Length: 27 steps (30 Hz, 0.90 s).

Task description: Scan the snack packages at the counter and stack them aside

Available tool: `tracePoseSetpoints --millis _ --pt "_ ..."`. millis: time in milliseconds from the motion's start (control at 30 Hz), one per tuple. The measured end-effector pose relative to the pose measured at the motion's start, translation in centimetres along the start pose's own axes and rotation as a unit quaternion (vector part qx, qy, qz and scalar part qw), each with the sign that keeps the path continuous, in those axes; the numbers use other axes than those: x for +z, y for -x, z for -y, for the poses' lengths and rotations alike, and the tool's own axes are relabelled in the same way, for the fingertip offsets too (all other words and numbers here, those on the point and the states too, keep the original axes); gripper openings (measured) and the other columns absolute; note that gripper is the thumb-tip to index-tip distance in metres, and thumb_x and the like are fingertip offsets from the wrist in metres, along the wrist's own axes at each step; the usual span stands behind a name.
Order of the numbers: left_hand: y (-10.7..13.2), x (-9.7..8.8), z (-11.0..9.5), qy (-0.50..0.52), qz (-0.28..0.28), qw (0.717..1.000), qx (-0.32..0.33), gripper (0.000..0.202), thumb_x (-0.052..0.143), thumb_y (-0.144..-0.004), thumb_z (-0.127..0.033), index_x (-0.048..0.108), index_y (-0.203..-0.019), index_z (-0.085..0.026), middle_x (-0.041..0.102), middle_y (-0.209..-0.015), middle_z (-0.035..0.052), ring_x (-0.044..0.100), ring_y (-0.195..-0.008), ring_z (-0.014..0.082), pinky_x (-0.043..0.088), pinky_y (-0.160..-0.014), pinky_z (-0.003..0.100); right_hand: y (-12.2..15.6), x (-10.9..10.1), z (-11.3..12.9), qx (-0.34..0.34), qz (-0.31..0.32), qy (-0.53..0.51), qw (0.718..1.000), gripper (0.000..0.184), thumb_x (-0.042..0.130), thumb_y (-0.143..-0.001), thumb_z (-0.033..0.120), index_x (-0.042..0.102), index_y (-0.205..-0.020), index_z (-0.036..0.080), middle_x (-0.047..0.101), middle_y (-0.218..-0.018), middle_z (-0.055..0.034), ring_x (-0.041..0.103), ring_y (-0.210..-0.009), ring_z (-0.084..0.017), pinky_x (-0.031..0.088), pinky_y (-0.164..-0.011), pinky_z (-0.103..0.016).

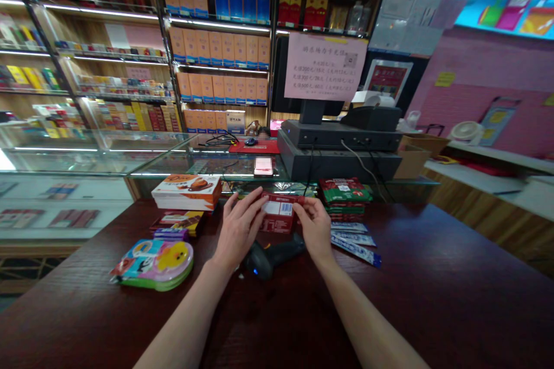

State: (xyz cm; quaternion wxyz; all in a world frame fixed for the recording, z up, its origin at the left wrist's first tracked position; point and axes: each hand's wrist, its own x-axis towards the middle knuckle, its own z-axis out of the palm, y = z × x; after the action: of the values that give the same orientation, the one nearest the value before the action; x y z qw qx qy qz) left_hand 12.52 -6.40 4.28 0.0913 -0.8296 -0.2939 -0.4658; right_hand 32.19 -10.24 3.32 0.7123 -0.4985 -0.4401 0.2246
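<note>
My left hand [239, 227] rests along the left edge of a dark red packet [279, 223], its fingers lying over that edge. The right edge of the packet is pinched by my right hand [314, 224], thumb on its face. A white label with a barcode and small print face me. Between my wrists a black barcode scanner [268, 256] with a blue light lies on the table, just below the packet. To the right are a stack of green and red packets [345, 191] and several blue-and-white stick packs [355, 241].
On the dark wooden table [415, 299], left side, are white-and-orange boxes [188, 191], chocolate packets [184, 222] and duck-printed packages [156, 262]. Behind stand a glass counter [203, 164], a register screen with a paper sign [322, 69], and shelves of boxed goods [220, 48].
</note>
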Motion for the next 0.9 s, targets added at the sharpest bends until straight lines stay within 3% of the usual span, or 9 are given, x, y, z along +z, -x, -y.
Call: tracePoseSetpoints --millis 233,467,700,800,900 --pt "-0.4 -0.7 0.5 0.037 0.100 0.993 0.041 0.083 0.066 -0.090 -0.042 0.021 -0.157 -0.028 0.029 -0.163 0.0148 0.031 -0.150 0.0286 0.025 -0.122 0.056 -0.2 -0.1 1.2 -0.006 -0.019 -0.004 1.000 0.034 0.075 -0.077 0.048 0.062 -0.093 0.020 0.072 -0.082 -0.0022 0.065 -0.071 -0.018 0.049 -0.057 -0.026" --pt "-0.6 -1.6 0.2 0.052 0.127 0.990 0.029 0.093 0.067 -0.088 -0.024 0.008 -0.160 -0.032 0.018 -0.167 0.0131 0.023 -0.153 0.0310 0.026 -0.122 0.057 0.2 0.0 2.3 -0.027 -0.007 -0.009 1.000 0.028 0.075 -0.079 0.043 0.062 -0.092 0.021 0.072 -0.081 -0.0008 0.066 -0.071 -0.017 0.051 -0.063 -0.028" --pt "-0.4 -1.5 0.5 0.046 0.133 0.990 0.016 0.090 0.066 -0.088 -0.020 0.011 -0.159 -0.032 0.018 -0.167 0.0129 0.030 -0.149 0.0311 0.033 -0.118 0.053 0.2 0.0 2.3 -0.045 0.003 -0.003 0.999 0.024 0.073 -0.081 0.039 0.063 -0.092 0.022 0.072 -0.083 -0.0011 0.067 -0.075 -0.018 0.053 -0.070 -0.030" --pt "-0.3 -1.5 0.8 0.023 0.120 0.992 0.006 0.088 0.068 -0.086 -0.025 0.017 -0.158 -0.032 0.027 -0.164 0.0118 0.039 -0.143 0.0311 0.036 -0.115 0.052 0.4 0.1 2.3 -0.045 0.019 -0.002 0.999 0.022 0.071 -0.083 0.039 0.063 -0.094 0.022 0.074 -0.087 -0.0022 0.069 -0.079 -0.019 0.055 -0.075 -0.032" --pt "-0.3 -1.5 1.2 -0.005 0.093 0.996 0.009 0.088 0.071 -0.083 -0.028 0.022 -0.157 -0.031 0.040 -0.157 0.0100 0.040 -0.140 0.0309 0.031 -0.118 0.054 0.5 0.3 2.0 -0.042 0.044 -0.005 0.998 0.024 0.068 -0.084 0.039 0.065 -0.101 0.023 0.075 -0.096 -0.0042 0.071 -0.088 -0.021 0.056 -0.083 -0.035"
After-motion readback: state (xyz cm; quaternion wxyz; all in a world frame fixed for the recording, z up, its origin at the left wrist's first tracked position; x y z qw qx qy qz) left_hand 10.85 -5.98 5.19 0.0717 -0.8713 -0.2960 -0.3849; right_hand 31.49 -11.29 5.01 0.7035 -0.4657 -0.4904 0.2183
